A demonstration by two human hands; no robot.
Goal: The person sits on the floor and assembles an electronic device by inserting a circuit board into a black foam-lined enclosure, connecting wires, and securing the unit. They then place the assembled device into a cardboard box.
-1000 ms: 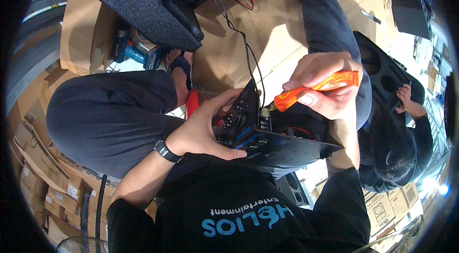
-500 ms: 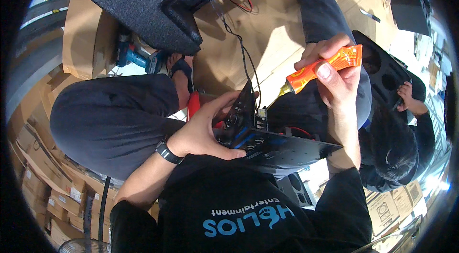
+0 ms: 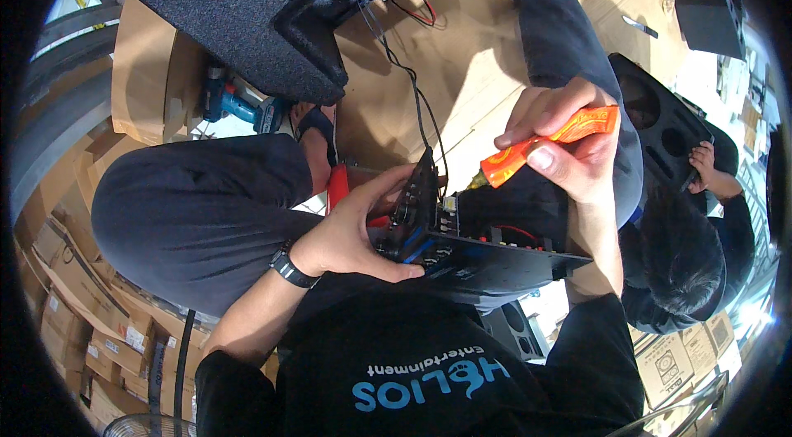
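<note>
The panel (image 3: 462, 251) lies on the lap, speaker box (image 3: 280, 16) behind it, drill (image 3: 239, 107) at left, co-worker (image 3: 685, 272) at right.

Orange squeeze tube (image 3: 549, 146), tilted nozzle-down, tip just above black amplifier circuit panel (image 3: 462, 251), which lies edge-up across the lap, with black and red wires attached.

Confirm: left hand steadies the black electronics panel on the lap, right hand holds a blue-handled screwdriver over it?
Not quite. In the head view the screwdriver in the right hand has an orange handle, not blue. The rest stands: the left hand steadies the black electronics panel on the lap, and the right hand holds the tool above it.
</note>
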